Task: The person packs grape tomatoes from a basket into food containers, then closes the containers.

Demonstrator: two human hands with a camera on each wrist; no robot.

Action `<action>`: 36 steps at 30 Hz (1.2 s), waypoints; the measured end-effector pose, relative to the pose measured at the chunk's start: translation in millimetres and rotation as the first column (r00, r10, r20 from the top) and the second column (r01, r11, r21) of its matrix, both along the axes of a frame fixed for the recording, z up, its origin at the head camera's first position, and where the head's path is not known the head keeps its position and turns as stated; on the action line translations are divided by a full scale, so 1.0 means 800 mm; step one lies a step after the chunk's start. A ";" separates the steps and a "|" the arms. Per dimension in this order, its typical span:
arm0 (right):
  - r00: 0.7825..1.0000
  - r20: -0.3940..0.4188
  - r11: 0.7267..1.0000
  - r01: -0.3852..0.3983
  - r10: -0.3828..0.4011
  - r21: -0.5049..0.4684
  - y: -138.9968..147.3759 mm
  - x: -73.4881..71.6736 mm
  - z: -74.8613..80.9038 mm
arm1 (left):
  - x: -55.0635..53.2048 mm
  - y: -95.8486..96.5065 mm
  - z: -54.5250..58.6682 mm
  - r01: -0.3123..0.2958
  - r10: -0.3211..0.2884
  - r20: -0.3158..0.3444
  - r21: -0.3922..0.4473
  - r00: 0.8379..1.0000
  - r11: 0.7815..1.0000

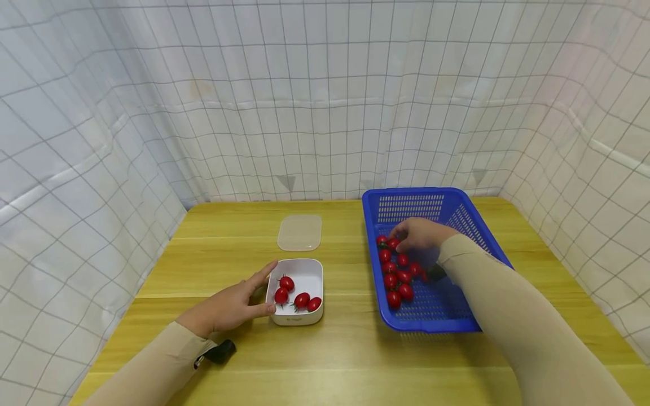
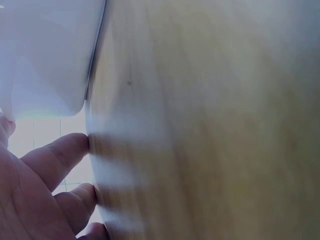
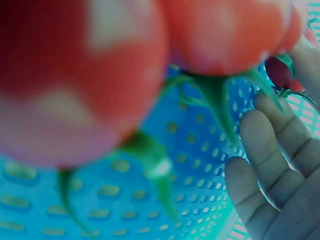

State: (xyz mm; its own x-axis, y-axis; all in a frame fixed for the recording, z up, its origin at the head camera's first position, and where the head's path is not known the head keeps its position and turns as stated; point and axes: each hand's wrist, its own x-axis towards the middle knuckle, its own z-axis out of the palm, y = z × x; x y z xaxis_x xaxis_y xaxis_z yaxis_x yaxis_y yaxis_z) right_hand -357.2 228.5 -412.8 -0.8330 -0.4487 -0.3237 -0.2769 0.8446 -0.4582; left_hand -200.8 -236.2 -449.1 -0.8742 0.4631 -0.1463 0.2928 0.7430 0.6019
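My left hand [image 1: 231,304] rests against the left side of a small white square container [image 1: 299,320], its thumb and index finger spread along that side. Inside the container lie several red cherry tomatoes [image 1: 302,300] with green stems. Over on the right, my right hand [image 1: 422,232] reaches down into a blue perforated plastic basket [image 1: 431,326]. Thumb and index fingertips pinch a cherry tomato [image 3: 279,71] there, while the other fingers [image 3: 257,137] stay extended. More cherry tomatoes [image 1: 390,281] are gathered along the basket's left side.
A translucent flat lid [image 1: 299,233] lies on the wooden table [image 1: 304,366] behind the container. White sheets with a grid pattern [image 1: 325,113] enclose the table at the back and both sides. A black wrist device [image 1: 220,352] sits at the left sleeve.
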 end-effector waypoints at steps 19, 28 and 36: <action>0.995 -0.095 0.996 -0.026 0.018 -0.087 -0.001 0.010 0.047 | 0.005 0.000 -0.002 0.013 -0.013 0.006 0.001 1.000 1.000; 0.974 -0.186 0.971 -0.159 0.126 -0.179 -0.057 0.038 0.098 | -0.001 -0.001 -0.003 0.006 -0.006 0.020 0.000 1.000 1.000; 0.955 -0.166 0.941 -0.275 0.244 -0.198 -0.121 0.071 0.118 | -0.001 -0.002 0.001 -0.001 0.001 0.020 0.000 1.000 1.000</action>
State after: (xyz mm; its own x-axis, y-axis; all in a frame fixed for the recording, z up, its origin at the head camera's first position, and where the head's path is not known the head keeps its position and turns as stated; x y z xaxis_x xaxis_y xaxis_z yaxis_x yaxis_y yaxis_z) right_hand -300.0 131.9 -318.8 -0.7074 -0.7017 -0.0855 -0.5463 0.6194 -0.5638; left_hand -201.3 -238.2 -448.2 -0.8714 0.4624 -0.1637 0.2802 0.7432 0.6076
